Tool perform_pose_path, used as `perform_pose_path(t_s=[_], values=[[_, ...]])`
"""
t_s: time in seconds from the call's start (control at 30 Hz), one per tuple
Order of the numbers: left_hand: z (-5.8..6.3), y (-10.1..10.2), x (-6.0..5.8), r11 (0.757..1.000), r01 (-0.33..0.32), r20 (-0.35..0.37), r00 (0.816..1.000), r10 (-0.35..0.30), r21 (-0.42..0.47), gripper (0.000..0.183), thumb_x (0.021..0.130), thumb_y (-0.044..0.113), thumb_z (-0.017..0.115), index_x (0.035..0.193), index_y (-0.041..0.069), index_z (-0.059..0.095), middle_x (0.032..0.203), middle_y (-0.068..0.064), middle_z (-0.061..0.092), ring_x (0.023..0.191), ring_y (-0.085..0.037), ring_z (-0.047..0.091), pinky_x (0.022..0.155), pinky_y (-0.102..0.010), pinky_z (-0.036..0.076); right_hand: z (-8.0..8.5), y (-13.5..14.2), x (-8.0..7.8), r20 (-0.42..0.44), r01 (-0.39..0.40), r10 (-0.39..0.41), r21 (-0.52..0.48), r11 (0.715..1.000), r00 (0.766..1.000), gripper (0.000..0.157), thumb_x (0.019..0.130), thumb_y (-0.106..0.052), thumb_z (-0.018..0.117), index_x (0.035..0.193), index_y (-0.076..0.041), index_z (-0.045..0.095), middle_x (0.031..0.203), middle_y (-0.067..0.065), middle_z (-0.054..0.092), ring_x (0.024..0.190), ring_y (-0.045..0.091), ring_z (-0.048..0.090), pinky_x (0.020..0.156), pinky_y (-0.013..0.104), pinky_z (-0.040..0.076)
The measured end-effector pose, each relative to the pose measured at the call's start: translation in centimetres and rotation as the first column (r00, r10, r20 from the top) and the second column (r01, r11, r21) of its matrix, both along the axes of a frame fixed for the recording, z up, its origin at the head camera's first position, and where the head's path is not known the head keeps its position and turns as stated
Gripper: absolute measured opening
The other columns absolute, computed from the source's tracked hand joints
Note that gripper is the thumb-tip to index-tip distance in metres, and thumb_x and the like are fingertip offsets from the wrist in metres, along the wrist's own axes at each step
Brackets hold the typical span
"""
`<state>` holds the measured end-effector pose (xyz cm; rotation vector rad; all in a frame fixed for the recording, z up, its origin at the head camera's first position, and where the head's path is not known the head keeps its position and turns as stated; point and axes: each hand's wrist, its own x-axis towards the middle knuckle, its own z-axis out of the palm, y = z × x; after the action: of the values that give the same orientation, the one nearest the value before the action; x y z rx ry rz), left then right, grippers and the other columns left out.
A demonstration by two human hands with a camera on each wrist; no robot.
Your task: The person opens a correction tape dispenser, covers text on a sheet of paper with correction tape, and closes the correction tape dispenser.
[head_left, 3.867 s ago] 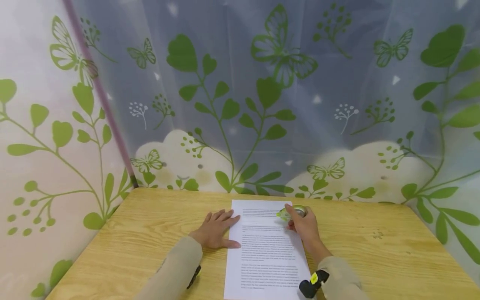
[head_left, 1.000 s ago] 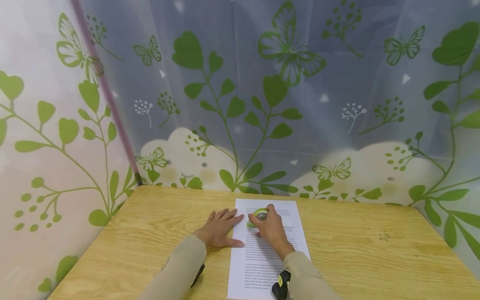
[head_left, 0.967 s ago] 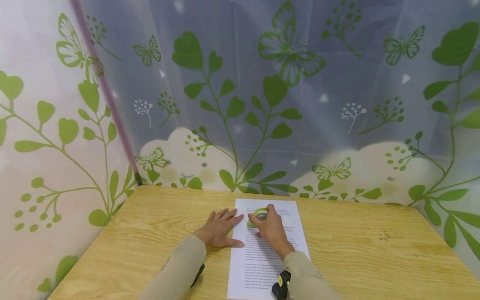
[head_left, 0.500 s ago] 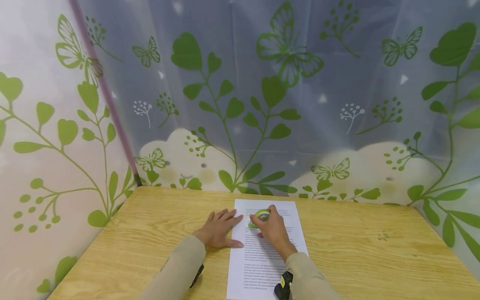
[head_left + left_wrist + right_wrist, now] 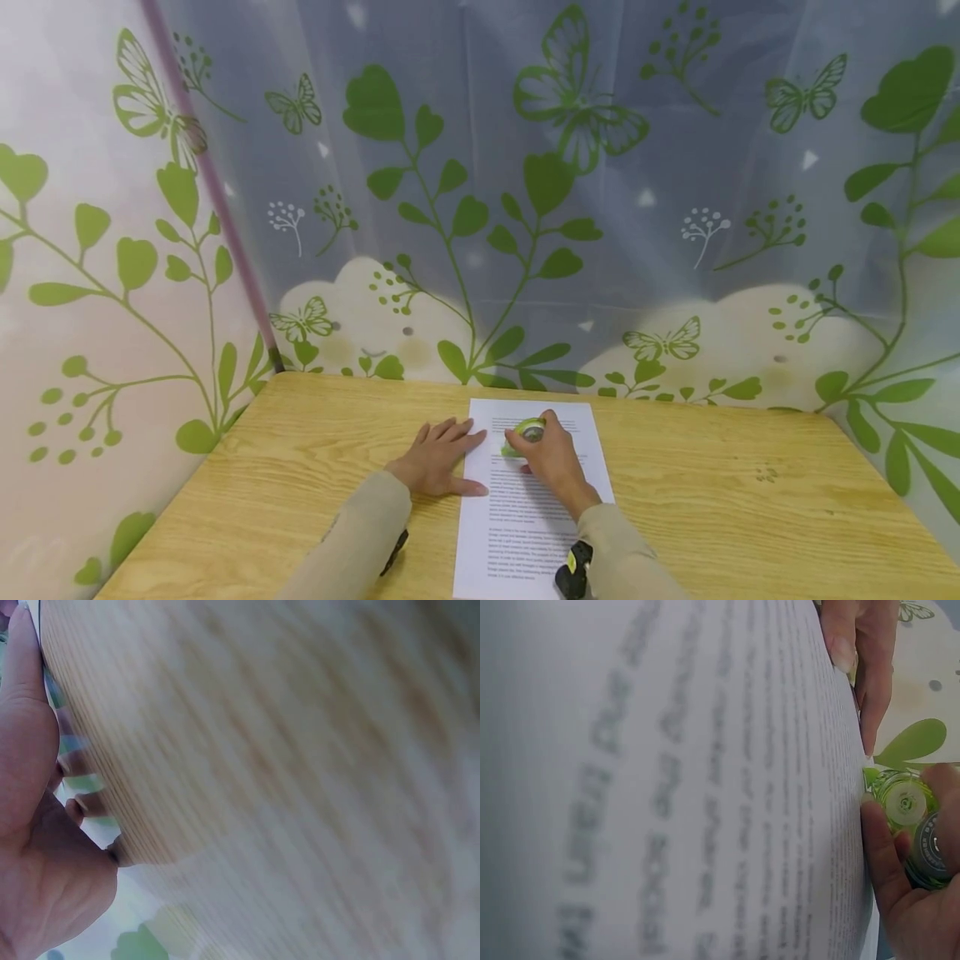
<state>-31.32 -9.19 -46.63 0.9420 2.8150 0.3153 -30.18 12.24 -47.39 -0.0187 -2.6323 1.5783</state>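
Note:
A printed sheet of paper [image 5: 517, 517] lies on the wooden table. My right hand [image 5: 558, 462] pinches a green, see-through correction tape dispenser [image 5: 531, 430] over the upper part of the text, its tip low at the page on the left side of the lines. In the right wrist view, two spools show inside the correction tape [image 5: 906, 804], between thumb and fingers. Flat with fingers spread, my left hand [image 5: 435, 460] rests at the sheet's left edge, its thumb and a fingertip on the paper. The left wrist view shows the left hand [image 5: 45, 817] along its side.
The wooden table [image 5: 712, 500] extends to both sides of the sheet. A patterned curtain [image 5: 480, 208] with leaves and butterflies hangs behind the table and along the left. Black wrist cameras, such as the right one [image 5: 573, 571], sit at both cuffs.
From the right side of the text, my right hand has carried the correction tape to the left side; over the last second it creeps slightly rightward. The left hand stays in place on the sheet.

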Motion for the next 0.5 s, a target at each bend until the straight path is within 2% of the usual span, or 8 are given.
perform_pose_path(t_s=[0.5], values=[[-0.7, 0.0, -0.2, 1.0, 0.012, -0.015, 1.0, -0.011, 0.018, 0.087, 0.083, 0.067, 0.056, 0.15, 0.017, 0.032, 0.155, -0.013, 0.023, 0.141, -0.038, 0.016, 0.107, -0.063, 0.011, -0.1, 1.3, 0.1, 0.009, -0.013, 0.014, -0.012, 1.0, 1.0, 0.045, 0.087, -0.03, 0.071, 0.107, -0.001, 0.044, 0.084, 0.009, 0.062, 0.053, 0.018, 0.063, 0.053, 0.03, 0.052]])
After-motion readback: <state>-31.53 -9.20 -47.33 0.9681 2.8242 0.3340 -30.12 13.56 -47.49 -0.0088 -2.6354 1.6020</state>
